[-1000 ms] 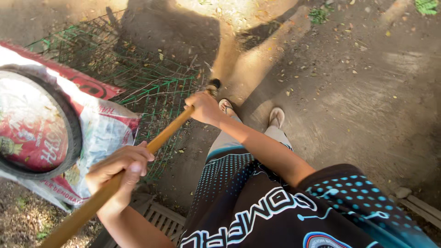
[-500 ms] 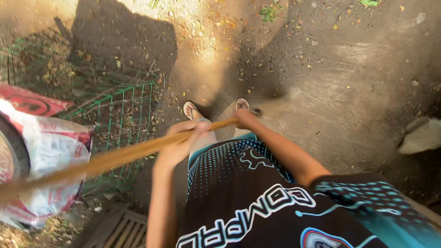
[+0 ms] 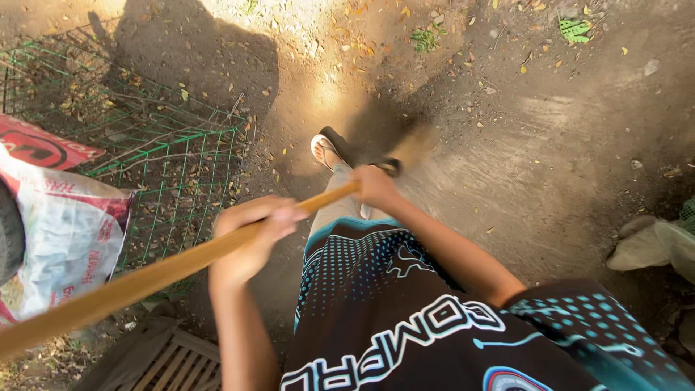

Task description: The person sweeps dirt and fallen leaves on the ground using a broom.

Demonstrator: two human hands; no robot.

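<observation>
Between both hands: one long wooden handle (image 3: 166, 269), orange-brown, running from the lower left edge up toward the middle of the view, tilted, blurred with motion.

Left hand (image 3: 253, 235): clenched around the handle at mid-length, knuckles up. A second ago it gripped lower and further left, beside the sack; it now sits closer to the body, with the handle lying flatter.

Right hand (image 3: 376, 187): closed around the upper end of the handle, just above the sandalled foot (image 3: 329, 148). The working end of the tool beyond this hand is smeared into a brown blur (image 3: 413, 141); its kind cannot be told.

Change noted: the handle has swung from the left side across the front of the body, over bare ground (image 3: 550, 145). Judged a sweeping or raking stroke in mid-pass, with scattered dry leaves (image 3: 362, 47) lying beyond the hands.

Left of the left hand: green wire mesh cage (image 3: 145, 166), lying on the ground, holding only dry leaves and twigs as far as can be seen.

Further left: white and red printed sack (image 3: 61, 232), bulging; contents hidden.

Below the left hand: slatted wooden grate (image 3: 174, 362), partly in view.

Far right of the right hand: pale crumpled object (image 3: 648, 246), kind unclear.
</observation>
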